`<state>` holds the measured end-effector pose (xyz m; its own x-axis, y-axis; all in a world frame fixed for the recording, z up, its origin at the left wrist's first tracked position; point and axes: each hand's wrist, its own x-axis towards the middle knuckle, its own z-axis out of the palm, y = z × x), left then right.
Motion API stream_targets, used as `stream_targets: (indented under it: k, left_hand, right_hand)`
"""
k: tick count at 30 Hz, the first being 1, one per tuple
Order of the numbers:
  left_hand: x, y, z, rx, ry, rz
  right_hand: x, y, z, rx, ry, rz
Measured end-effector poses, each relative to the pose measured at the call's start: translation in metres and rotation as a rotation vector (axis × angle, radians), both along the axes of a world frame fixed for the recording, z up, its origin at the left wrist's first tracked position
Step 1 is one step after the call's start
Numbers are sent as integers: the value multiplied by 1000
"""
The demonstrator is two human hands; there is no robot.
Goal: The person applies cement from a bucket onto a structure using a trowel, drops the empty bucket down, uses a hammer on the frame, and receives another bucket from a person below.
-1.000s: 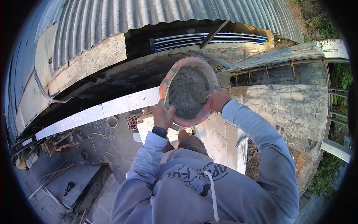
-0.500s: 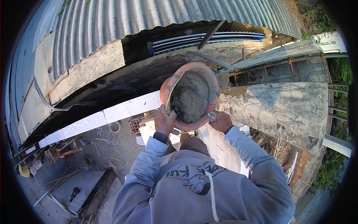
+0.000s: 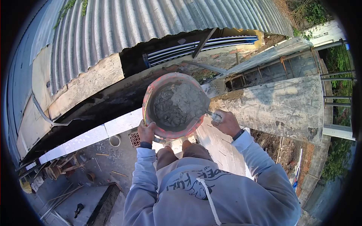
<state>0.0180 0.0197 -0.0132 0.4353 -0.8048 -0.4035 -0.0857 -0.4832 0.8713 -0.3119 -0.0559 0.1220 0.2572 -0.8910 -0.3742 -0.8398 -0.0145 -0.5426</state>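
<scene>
A round reddish bucket [image 3: 149, 87] holds wet grey mortar [image 3: 177, 103]. Fingers of my left hand [image 3: 146, 132] are wrapped over its lower left rim. Closed beside the lower right rim, my right hand [image 3: 227, 123] grips the mortar-smeared handle [image 3: 217, 116] of a tool. The tool's far end runs into the bucket, and the mortar hides most of it. Both hands have dark bands at the wrist.
Corrugated roofing [image 3: 151, 22] spans the top. Wooden formwork [image 3: 279, 105] with rebar stands right of the bucket. Far below at left lie a pale bucket [image 3: 115, 141], a patterned block [image 3: 134, 139] and scattered wood. Metal rails [image 3: 337, 97] stand at far right.
The bucket has shifted left and slightly down with my left hand and now faces me more openly. My right hand has moved from the rim to the right, showing the tool handle.
</scene>
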Motion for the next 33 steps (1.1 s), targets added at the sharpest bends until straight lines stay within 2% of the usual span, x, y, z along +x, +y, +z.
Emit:
stream_targets:
  k: [2, 6, 7, 10, 12, 14, 15, 17, 18, 19, 21, 24, 26, 27, 30, 31, 32, 33]
  left_hand:
    - [11, 1, 13, 38, -15, -27]
    - [41, 17, -9, 40, 102, 18]
    - [38, 16, -3, 61, 62, 2]
    - [36, 13, 6, 82, 5, -3]
    - [37, 13, -3, 44, 66, 28]
    - [38, 13, -4, 41, 43, 21]
    - [38, 15, -6, 44, 34, 22]
    - [40, 18, -9, 75, 53, 41]
    - [41, 16, -10, 89, 62, 44]
    - [37, 8, -2, 70, 75, 58]
    - [24, 5, 14, 41, 115, 103]
    - [27, 6, 9, 77, 27, 94]
    - [28, 7, 8, 122, 43, 73]
    - [27, 5, 12, 143, 48, 63]
    - [13, 1, 26, 146, -29, 51]
    - [0, -5, 41, 139, -39, 84]
    - [-3, -7, 47, 209, -124, 19]
    - [-12, -10, 55, 117, -192, -17]
  right_hand:
    - [-8, 6, 12, -45, 6, -68]
    - [-31, 21, 19, 48, 44, -198]
    - [-39, 26, 10, 37, 39, -247]
    - [-72, 32, -31, 145, -90, -365]
    - [-91, 12, -53, 490, -238, -618]
    - [-116, -27, -78, 716, -387, -758]
    - [-132, -47, -101, 742, -471, -827]
    - [-175, -72, -178, 647, -756, -775]
    - [-169, -91, -169, 735, -525, -861]
    - [-166, -100, -164, 760, -467, -872]
    - [-167, -93, -154, 747, -451, -861]
    - [-164, -79, -140, 707, -389, -819]
    - [-156, -70, -141, 628, -279, -768]
    - [-149, -68, -148, 467, -202, -687]
    - [-138, -47, -151, 264, -125, -663]
    - [-142, -39, -152, 298, -110, -658]
    - [-135, -29, -132, 353, -168, -713]
    - [-118, -25, -88, 326, -32, -651]
